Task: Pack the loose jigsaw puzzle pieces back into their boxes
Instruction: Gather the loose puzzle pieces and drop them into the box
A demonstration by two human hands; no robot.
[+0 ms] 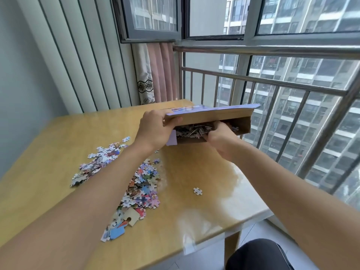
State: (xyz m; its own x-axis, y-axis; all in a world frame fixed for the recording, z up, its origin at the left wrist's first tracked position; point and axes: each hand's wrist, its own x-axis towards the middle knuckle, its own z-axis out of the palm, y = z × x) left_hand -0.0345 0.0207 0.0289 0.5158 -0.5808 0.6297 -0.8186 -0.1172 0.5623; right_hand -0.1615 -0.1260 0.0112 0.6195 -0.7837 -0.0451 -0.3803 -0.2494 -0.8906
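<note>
A cardboard puzzle box (242, 123) with a purple printed lid (214, 112) stands at the table's far right edge, its inside full of small pieces. My left hand (153, 129) grips the lid's left end and holds it raised. My right hand (220, 136) reaches into the box opening, fingers among the pieces; whether it holds any is hidden. A heap of loose colourful pieces (142, 188) lies mid-table, a second scatter (97, 162) sits to its left, and a few larger pieces (120, 225) lie nearer me. One single piece (197, 191) lies apart on the right.
The glossy wooden table (194, 221) ends just right of the box, beside a metal railing (272, 84) and windows. A curtain (153, 75) hangs at the far corner. My dark-clothed knee (259, 254) shows below the table's near right corner.
</note>
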